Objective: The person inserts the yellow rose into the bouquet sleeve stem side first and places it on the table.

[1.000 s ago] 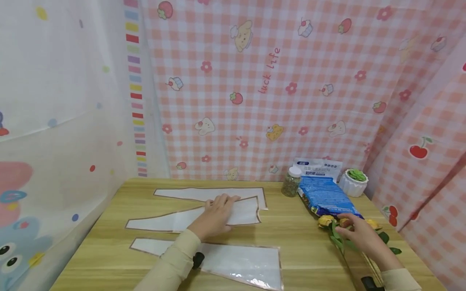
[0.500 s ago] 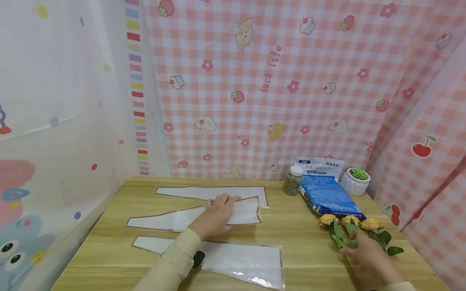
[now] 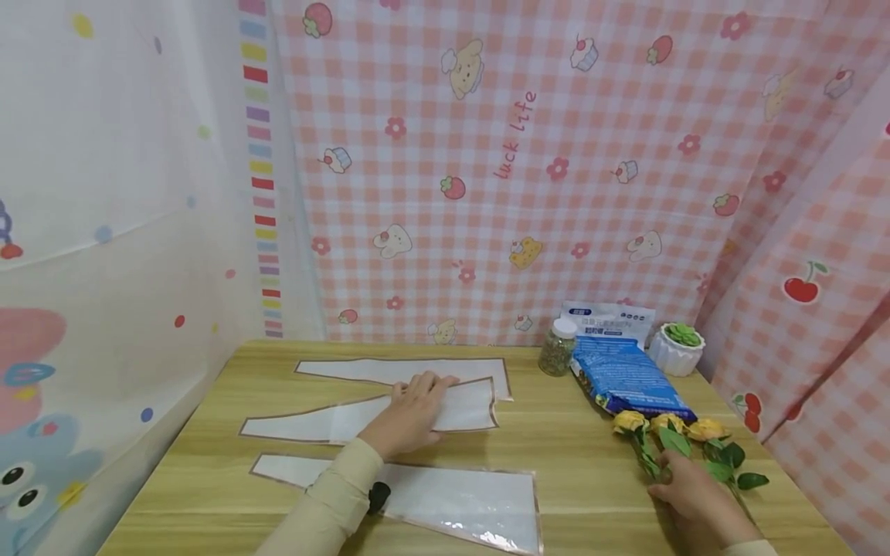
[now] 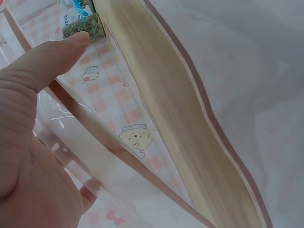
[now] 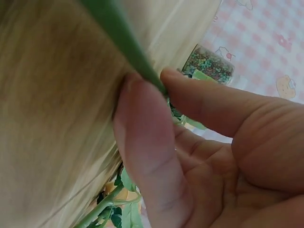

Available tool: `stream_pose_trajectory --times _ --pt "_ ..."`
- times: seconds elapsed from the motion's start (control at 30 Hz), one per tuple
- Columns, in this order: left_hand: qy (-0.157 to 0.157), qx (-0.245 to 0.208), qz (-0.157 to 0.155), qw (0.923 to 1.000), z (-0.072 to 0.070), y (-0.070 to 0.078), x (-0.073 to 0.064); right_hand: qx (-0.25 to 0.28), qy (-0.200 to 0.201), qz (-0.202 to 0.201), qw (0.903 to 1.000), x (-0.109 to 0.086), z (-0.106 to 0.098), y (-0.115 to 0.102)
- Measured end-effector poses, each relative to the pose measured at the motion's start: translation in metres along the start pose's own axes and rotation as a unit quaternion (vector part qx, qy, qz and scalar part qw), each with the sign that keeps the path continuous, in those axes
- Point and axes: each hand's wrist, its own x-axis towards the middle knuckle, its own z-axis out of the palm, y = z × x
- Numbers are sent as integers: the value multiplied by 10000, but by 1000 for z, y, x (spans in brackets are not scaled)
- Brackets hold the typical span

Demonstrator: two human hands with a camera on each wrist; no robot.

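Observation:
My left hand [image 3: 413, 413] rests on the middle of three tapered white sheets with brown borders [image 3: 467, 405]. In the left wrist view, its thumb [image 4: 66, 54] crosses this sheet's brown edge. Another such sheet [image 3: 459, 371] lies just behind, and a wider glossy one [image 3: 466, 498] in front, partly under the left sleeve. At the right, my right hand [image 3: 702, 494] pinches a green flower stem [image 5: 121, 35] between thumb and finger. Yellow roses [image 3: 669, 425] with green leaves lie just beyond that hand. Which bloom belongs to the pinched stem is hard to tell.
Behind the roses lies a blue and white bag [image 3: 626, 374]. A white-capped jar [image 3: 558, 351] stands left of it, and a succulent in a white pot [image 3: 676, 351] to its right. Printed cloth [image 3: 431, 232] hangs along the table's [image 3: 202, 471] back and sides.
My right hand has come down from above the roses onto a stem and pinches it. The blooms have shifted slightly. My left hand stays where it was on the middle sheet.

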Motion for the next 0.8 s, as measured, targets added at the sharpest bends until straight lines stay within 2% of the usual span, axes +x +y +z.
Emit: stream_pose_trajectory --times 0.17,0.37,0.53,0.67,0.8 --pt "-3 14 19 10000 1 -1 -1 511 -167 172 9984 -2 1 -1" --pt "-17 52 7 10000 1 -2 -1 989 -273 165 9946 -5 1 -5" --pt "18 105 47 9999 0 -2 -2 1452 15 -117 9893 -8 -4 -13" --pt "22 119 52 9999 0 -2 -2 1514 361 -288 9874 -13 -14 -26" --pt "10 102 44 9999 -1 -1 -2 1312 792 -533 9868 -17 -23 -37"
